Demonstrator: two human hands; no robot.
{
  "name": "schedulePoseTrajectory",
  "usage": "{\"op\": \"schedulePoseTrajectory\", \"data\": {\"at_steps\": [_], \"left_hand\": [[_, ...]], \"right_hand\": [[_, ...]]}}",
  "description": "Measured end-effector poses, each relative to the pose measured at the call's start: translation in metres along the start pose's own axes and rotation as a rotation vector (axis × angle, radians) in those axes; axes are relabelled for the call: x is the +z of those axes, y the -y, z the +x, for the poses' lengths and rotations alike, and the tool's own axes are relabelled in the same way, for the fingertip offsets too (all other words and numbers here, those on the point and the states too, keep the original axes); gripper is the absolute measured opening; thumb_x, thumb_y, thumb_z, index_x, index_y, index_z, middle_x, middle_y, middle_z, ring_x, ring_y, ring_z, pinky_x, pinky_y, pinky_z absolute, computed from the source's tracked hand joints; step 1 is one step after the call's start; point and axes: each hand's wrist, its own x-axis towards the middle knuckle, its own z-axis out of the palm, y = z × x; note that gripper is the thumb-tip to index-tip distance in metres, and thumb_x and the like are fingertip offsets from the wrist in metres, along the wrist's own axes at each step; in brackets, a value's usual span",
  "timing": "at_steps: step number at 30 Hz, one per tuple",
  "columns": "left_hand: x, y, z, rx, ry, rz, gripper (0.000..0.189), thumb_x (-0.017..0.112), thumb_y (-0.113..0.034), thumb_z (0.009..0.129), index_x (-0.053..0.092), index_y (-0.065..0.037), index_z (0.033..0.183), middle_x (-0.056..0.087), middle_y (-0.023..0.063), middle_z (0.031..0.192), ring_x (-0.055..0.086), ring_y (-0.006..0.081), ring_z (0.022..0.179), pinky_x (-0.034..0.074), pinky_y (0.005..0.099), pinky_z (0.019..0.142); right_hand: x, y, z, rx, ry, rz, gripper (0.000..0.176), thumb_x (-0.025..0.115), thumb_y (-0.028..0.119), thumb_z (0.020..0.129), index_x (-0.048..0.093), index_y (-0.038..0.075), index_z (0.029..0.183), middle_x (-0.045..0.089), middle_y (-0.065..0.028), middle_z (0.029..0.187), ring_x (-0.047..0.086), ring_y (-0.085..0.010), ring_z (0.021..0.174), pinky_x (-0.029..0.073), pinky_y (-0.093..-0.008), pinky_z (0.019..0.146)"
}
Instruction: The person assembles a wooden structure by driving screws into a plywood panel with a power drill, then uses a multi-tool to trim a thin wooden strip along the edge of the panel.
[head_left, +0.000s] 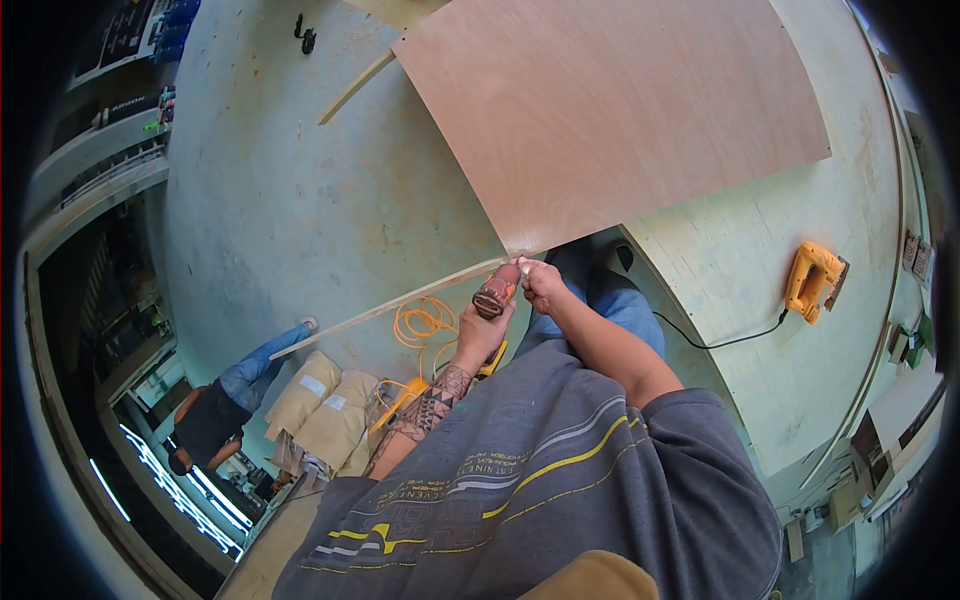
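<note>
My left hand is closed round the grip of a cordless drill with a yellow battery base. The drill points away from me, its front end at the near corner of a large reddish-brown plywood sheet. My right hand is closed in a pinch beside the drill's tip, at that same corner. Whatever its fingers hold is too small to make out. A long thin wooden strip runs left from this corner, and another strip sticks out from the sheet's far left side.
On the pale board surface to my right lies a yellow power tool with a black cord. Left of me are a coiled orange cord and tan sacks. Farther left another person bends over. A small black item lies far off.
</note>
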Motion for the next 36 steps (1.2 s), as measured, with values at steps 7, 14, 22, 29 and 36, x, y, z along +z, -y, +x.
{"op": "schedulePoseTrajectory", "data": {"at_steps": [7,14,22,29,36], "left_hand": [[-0.006,-0.016,0.009,-0.024,0.06,0.092,0.045,0.075,-0.04,0.091,0.074,-0.003,0.116,0.078,0.0215,0.104,0.075,0.0364,0.104,0.059,0.0429,0.087],[0.0,-0.009,0.014,0.04,-0.011,0.059,0.044,0.076,-0.04,0.09,0.076,0.002,0.106,0.077,0.0253,0.094,0.076,0.0402,0.098,0.06,0.0451,0.086],[0.023,-0.007,0.026,-0.082,-0.05,-0.027,0.049,0.076,-0.04,0.089,0.075,0.004,0.11,0.077,0.0242,0.102,0.076,0.0373,0.103,0.059,0.0435,0.089],[0.033,0.005,0.02,-0.069,-0.068,-0.114,0.048,0.079,-0.037,0.088,0.073,0.003,0.115,0.077,0.0237,0.107,0.076,0.0345,0.107,0.059,0.0419,0.091],[0.035,-0.002,0.016,-0.101,-0.101,-0.173,0.048,0.081,-0.036,0.087,0.074,0.003,0.114,0.078,0.0218,0.104,0.077,0.0326,0.104,0.059,0.0408,0.09]], "right_hand": [[-0.021,0.004,0.01,-0.096,-0.116,-0.205,0.029,0.066,0.034,0.103,0.073,0.006,0.096,0.068,-0.0075,0.076,0.053,-0.014,0.052,0.041,-0.0321,0.045],[-0.068,0.093,-0.026,-0.567,-0.786,-0.584,0.054,0.072,0.05,0.095,0.068,-0.002,0.082,0.073,-0.0216,0.084,0.072,-0.036,0.084,0.055,-0.0462,0.081],[-0.078,0.11,-0.028,-0.558,-0.717,-0.737,0.051,0.077,0.048,0.091,0.068,-0.001,0.085,0.074,-0.0228,0.089,0.072,-0.0358,0.087,0.055,-0.0445,0.083],[-0.078,0.119,-0.036,-0.481,-0.68,-0.733,0.049,0.072,0.046,0.096,0.069,-0.003,0.088,0.074,-0.0273,0.093,0.073,-0.0402,0.093,0.055,-0.0466,0.088],[-0.106,0.206,-0.086,-0.747,-0.977,-1.033,0.045,0.063,0.046,0.1,0.069,0.002,0.094,0.07,-0.0286,0.091,0.07,-0.0455,0.091,0.053,-0.0547,0.086]]}}
